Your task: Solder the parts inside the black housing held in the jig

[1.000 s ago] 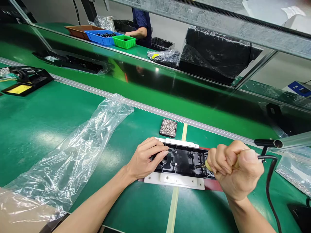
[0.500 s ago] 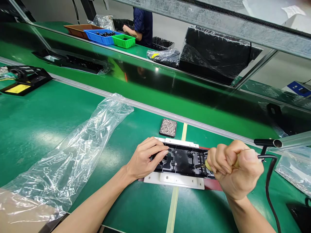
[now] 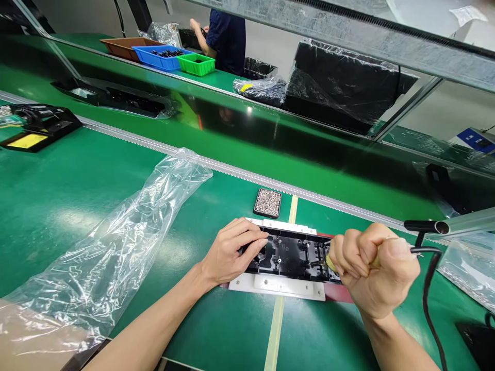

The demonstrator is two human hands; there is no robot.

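Note:
A black plastic housing (image 3: pixel 290 256) lies in a white fixture (image 3: pixel 277 287) on the green bench, in front of me. My left hand (image 3: pixel 230 252) rests on the housing's left end, fingers pressing it down. My right hand (image 3: pixel 374 269) is clenched around a corded electric screwdriver (image 3: pixel 329 263); only its yellowish front and its bit show. The bit touches the right part of the housing. A black cable (image 3: pixel 428 296) runs from behind my right fist down to the lower right.
A small black tray of screws (image 3: pixel 268 203) sits just behind the fixture. A long clear plastic bag (image 3: pixel 116 247) lies at left. A soldering stand (image 3: pixel 36 126) is far left. Across the conveyor, a person in dark blue (image 3: pixel 226 38) works by blue and green bins (image 3: pixel 174 57).
My hands and the housing have stayed put. The person across the line has raised an arm and shifted slightly.

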